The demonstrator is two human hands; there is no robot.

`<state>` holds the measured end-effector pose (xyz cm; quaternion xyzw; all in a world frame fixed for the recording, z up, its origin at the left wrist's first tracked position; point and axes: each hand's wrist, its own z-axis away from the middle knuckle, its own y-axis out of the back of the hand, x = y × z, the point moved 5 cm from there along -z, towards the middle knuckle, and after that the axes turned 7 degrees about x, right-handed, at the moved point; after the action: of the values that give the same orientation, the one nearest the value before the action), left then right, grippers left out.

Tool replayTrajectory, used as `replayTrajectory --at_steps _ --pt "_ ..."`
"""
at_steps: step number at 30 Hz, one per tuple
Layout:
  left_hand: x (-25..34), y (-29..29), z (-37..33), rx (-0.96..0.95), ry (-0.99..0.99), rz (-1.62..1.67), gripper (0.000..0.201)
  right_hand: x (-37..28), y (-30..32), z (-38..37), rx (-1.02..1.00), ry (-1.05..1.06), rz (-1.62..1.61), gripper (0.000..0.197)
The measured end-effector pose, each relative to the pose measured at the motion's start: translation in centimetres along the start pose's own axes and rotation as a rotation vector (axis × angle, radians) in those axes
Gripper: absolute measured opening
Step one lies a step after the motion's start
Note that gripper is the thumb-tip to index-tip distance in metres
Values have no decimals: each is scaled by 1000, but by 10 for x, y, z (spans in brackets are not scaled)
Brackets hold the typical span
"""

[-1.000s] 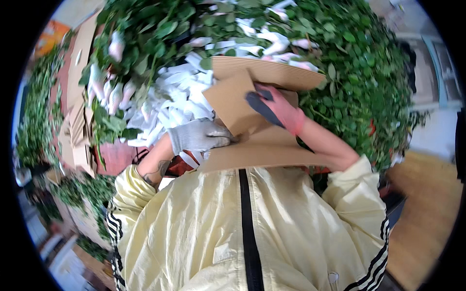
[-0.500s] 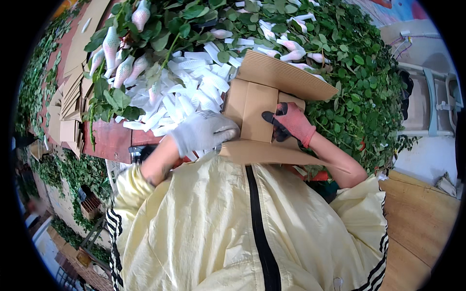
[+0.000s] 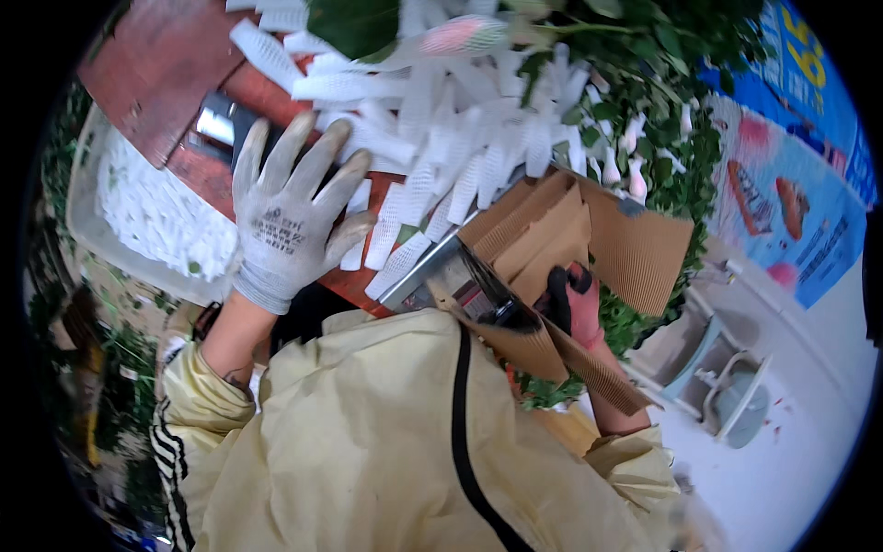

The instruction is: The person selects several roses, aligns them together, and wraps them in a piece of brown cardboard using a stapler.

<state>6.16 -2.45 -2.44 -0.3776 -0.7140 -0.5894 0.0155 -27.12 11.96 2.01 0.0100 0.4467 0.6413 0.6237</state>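
Observation:
My left hand (image 3: 292,198), in a grey-white glove, is spread with its fingers apart over the red tabletop (image 3: 156,87). A dark, shiny-topped object (image 3: 219,129) lies beside its fingertips, partly covered. My right hand (image 3: 579,304), in a red glove with black fingertips, is closed on a folded corrugated cardboard box (image 3: 644,253). The box is tilted, its flaps splayed out. Against its left side is a metal-edged thing (image 3: 418,285) with a dark part, whose kind I cannot make out. White mesh sleeves (image 3: 405,166) lie heaped between and beyond my hands.
A pale tub (image 3: 87,198) full of small white pieces stands at the left. Leafy stems (image 3: 690,175), several with buds in mesh sleeves (image 3: 635,179), spread at the far right. Folding chairs (image 3: 727,386) stand at the right, below a blue poster (image 3: 809,212).
My left hand has let go of the cardboard box, moved left and spread its fingers. My right hand keeps hold of the box, which is now tilted. The view has turned.

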Motion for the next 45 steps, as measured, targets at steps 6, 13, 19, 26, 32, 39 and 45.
replayTrajectory --at_steps 6,13,19,26,32,39,45 --pt "-18 -6 -10 63 -22 170 44 -17 -31 -3 -217 -101 -451 39" --pt "-21 -8 0 137 -72 217 38 -15 -45 1 -321 -379 -703 54" --pt "-23 -8 3 194 -95 238 33 -9 -49 -5 -258 -438 -891 49" --pt "-27 -9 8 215 -133 246 38 -18 -61 -4 -241 -376 -777 47" --pt "-25 -5 10 314 -139 321 37 -18 -57 -6 -210 -398 -775 49" --pt "-12 15 11 342 -141 325 38 -30 -34 7 -244 -273 -585 45" --pt "15 49 5 426 -254 430 46 -31 51 37 -160 -74 -421 34"
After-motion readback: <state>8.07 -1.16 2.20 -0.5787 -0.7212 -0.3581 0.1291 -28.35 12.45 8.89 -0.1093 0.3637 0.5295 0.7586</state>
